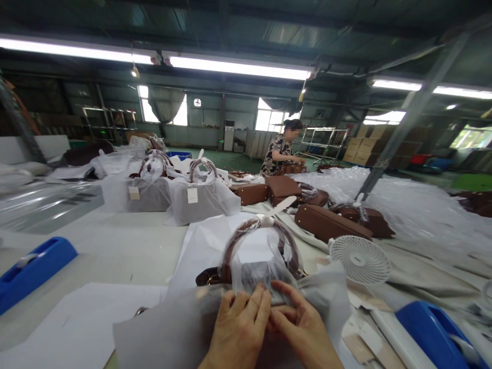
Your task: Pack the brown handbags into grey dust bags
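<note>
the wrapped bag (251, 272) stands left of the fan (360, 260). it is probably light and soft, its plastic-covered handles (229, 252) slippery but good for lifting. the left hand (242, 325) and right hand (300, 323) touch its thin paper (165, 328); whether they pinch, one cannot tell.

A factory workshop is indicated by the tube lights (242, 66) hung under a dark roof (284, 33), the worktable (154, 241) on which brown handbags (330, 223) are laid, and the cartons (363, 151) stacked behind.
</note>
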A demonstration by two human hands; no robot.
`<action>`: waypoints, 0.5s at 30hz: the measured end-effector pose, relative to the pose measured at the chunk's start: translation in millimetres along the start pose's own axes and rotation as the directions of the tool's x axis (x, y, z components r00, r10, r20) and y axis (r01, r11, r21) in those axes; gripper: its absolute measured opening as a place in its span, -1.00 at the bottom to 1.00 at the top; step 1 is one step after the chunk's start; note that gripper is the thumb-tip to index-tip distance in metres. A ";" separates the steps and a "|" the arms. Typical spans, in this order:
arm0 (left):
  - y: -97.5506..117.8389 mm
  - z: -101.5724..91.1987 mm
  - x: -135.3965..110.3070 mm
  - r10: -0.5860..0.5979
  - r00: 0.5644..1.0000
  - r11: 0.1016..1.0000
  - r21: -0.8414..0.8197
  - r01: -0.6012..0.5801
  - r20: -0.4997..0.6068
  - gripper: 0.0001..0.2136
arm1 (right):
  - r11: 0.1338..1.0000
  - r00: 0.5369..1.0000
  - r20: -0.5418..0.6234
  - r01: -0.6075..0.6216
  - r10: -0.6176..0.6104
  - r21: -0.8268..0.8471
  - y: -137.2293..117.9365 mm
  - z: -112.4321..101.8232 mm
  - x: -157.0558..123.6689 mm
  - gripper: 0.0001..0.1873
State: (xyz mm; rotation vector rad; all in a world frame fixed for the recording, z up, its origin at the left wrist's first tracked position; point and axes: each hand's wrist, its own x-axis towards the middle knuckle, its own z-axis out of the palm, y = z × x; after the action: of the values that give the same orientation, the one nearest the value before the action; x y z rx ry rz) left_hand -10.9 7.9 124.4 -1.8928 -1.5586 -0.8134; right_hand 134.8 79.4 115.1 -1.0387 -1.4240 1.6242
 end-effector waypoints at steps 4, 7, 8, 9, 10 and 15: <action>3.0 1.6 -1.5 0.001 1.000 1.000 0.007 -0.001 -0.010 -0.67 | 1.000 1.000 -0.014 -0.005 0.005 -0.025 3.3 0.1 -3.3 -0.15; 4.5 3.9 -4.0 -0.002 1.000 1.000 0.019 0.002 -0.017 -0.65 | 0.997 0.996 -0.034 -0.081 0.082 0.017 -0.2 0.7 -5.4 -0.04; 4.7 4.4 -4.8 -0.001 1.000 1.000 0.022 0.001 -0.012 -0.65 | 0.993 0.993 -0.038 -0.114 0.116 0.036 -1.9 0.7 -6.5 0.00; 4.9 4.8 -5.6 0.000 1.000 1.000 0.024 0.000 -0.006 -0.66 | 0.988 0.989 -0.038 -0.143 0.145 0.052 -3.6 0.6 -8.0 0.02; 4.9 5.0 -6.2 0.002 1.000 1.000 0.025 -0.002 -0.001 -0.66 | 0.985 0.986 -0.038 -0.161 0.163 0.064 -5.4 0.7 -10.1 0.03; 3.6 5.8 -7.0 0.014 1.000 0.999 0.040 -0.015 0.027 -0.71 | 0.990 0.988 -0.098 -0.114 0.121 0.078 -11.0 5.8 -23.7 -0.08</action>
State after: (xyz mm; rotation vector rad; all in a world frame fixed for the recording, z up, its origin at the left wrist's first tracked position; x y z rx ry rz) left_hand -7.8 7.0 115.1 -1.8914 -1.5641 -0.7476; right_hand 139.4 56.9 128.9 -1.1659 -1.2484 1.6677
